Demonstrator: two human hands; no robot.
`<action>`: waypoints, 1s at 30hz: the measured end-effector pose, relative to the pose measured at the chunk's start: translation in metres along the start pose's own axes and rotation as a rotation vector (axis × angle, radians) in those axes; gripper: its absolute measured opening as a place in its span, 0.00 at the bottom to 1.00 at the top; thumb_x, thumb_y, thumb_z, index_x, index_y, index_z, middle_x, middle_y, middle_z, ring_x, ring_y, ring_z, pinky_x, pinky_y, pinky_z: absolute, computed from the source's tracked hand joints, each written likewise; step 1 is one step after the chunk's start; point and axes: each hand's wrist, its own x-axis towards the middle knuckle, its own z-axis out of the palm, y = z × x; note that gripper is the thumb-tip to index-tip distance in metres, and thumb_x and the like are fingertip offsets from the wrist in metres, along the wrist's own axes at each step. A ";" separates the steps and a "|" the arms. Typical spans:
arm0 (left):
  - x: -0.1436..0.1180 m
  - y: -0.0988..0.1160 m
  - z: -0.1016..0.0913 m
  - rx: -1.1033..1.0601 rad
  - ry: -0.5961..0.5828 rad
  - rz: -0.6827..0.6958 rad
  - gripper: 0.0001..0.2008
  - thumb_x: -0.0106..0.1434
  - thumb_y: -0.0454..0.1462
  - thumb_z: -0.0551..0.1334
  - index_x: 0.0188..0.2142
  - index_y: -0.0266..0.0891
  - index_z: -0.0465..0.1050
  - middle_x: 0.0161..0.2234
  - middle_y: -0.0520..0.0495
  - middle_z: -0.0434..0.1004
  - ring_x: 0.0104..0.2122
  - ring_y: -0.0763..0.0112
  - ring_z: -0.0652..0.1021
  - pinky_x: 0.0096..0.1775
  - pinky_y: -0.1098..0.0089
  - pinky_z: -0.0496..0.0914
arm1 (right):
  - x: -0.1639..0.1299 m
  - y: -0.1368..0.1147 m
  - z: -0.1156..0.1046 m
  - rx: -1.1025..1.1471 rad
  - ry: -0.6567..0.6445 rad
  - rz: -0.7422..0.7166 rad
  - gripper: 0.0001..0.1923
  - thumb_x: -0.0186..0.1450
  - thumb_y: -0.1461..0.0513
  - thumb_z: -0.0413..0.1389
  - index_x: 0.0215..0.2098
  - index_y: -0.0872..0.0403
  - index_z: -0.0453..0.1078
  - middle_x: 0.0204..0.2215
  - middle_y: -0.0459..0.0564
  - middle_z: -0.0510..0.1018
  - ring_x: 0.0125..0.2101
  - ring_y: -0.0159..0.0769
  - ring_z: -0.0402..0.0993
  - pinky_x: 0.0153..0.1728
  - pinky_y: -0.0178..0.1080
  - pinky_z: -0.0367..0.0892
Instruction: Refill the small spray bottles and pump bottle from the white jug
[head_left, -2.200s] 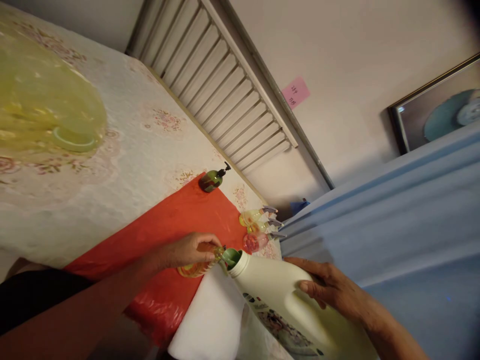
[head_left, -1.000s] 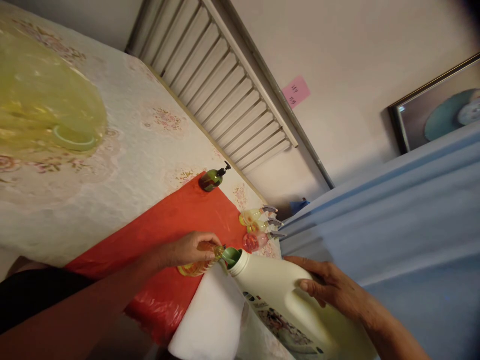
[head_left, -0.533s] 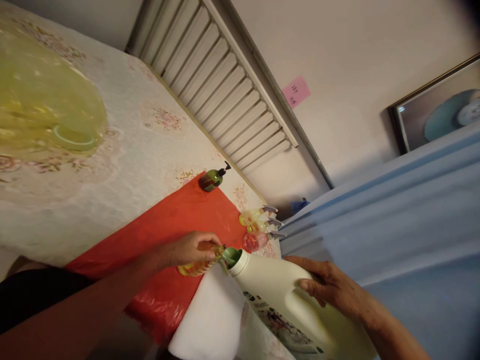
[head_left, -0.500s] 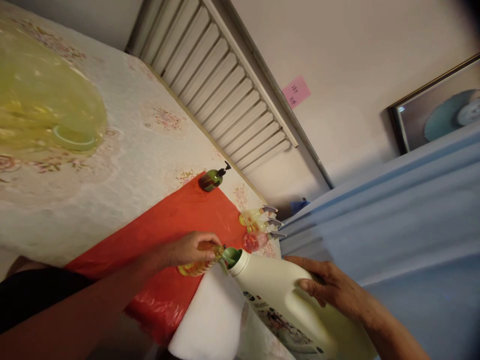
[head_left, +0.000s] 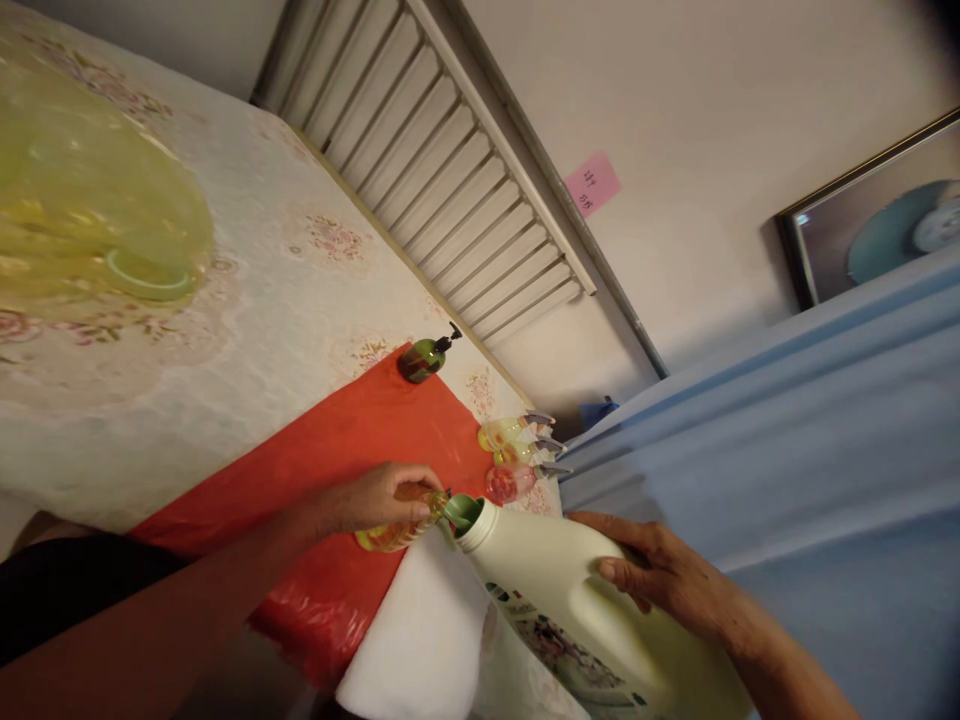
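— What do the hands hold?
— Low in the middle, the left hand (head_left: 375,497) has its grip closed around a small yellow bottle (head_left: 390,537) on the red sheet (head_left: 360,430). The right hand (head_left: 660,575) grips the tipped white jug (head_left: 555,590), its spout touching the bottle's mouth.

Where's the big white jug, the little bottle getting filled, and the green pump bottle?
big white jug (head_left: 547,580), head view, on its body.
little bottle (head_left: 386,540), head view, on its base.
green pump bottle (head_left: 421,358), head view, on its body.
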 end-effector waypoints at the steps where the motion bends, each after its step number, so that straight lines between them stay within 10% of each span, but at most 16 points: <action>1: 0.000 0.000 0.000 -0.007 0.001 -0.001 0.13 0.57 0.39 0.63 0.42 0.42 0.74 0.38 0.53 0.80 0.40 0.63 0.78 0.42 0.69 0.71 | 0.000 0.000 0.000 0.000 -0.002 -0.007 0.35 0.66 0.45 0.54 0.65 0.53 0.61 0.36 0.52 0.78 0.26 0.31 0.64 0.23 0.31 0.60; 30: -0.002 0.005 0.000 0.003 0.006 -0.003 0.13 0.56 0.39 0.62 0.42 0.43 0.74 0.38 0.53 0.80 0.41 0.63 0.78 0.43 0.69 0.71 | -0.001 -0.006 -0.001 -0.006 -0.007 -0.001 0.34 0.66 0.45 0.54 0.64 0.52 0.62 0.35 0.51 0.78 0.26 0.32 0.65 0.23 0.32 0.60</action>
